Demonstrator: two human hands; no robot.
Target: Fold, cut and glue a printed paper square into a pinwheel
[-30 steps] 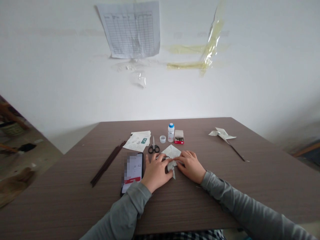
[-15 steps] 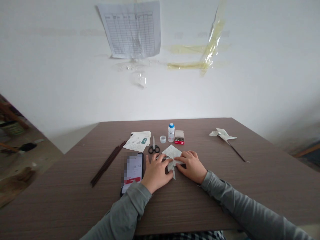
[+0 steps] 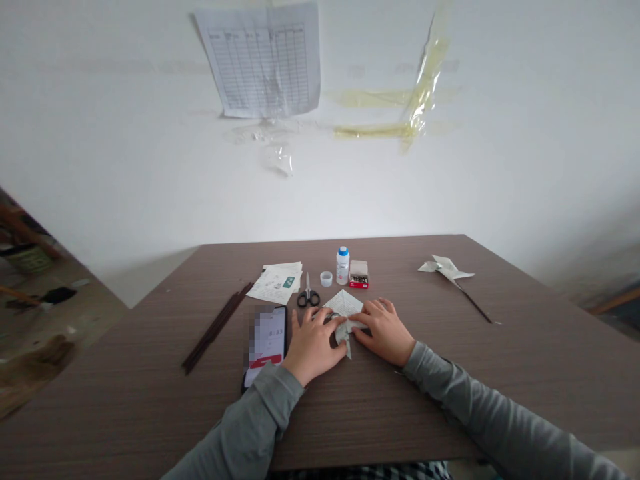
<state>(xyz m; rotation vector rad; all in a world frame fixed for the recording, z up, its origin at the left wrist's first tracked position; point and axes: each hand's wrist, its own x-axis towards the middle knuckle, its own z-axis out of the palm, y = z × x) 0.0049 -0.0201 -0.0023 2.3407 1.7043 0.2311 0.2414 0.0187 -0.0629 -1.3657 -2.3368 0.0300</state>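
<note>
Left hand (image 3: 314,347), fingers (image 3: 306,320) clamped from 9 o'clock on a light, limp folded sheet of printed white paper (image 3: 343,302) on the brown wood-grain desk (image 3: 400,427); right hand (image 3: 384,332) clamped from 3 o'clock. Flimsy, best held by its edges.

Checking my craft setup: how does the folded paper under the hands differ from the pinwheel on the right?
The folded paper sits under the left hand and right hand, while the pinwheel lies untouched off to the right. The pinwheel's blades spread on a thin dark stick; the folded paper lies flatter, one broad corner pointing away. Both are pale paper on the table.
</note>
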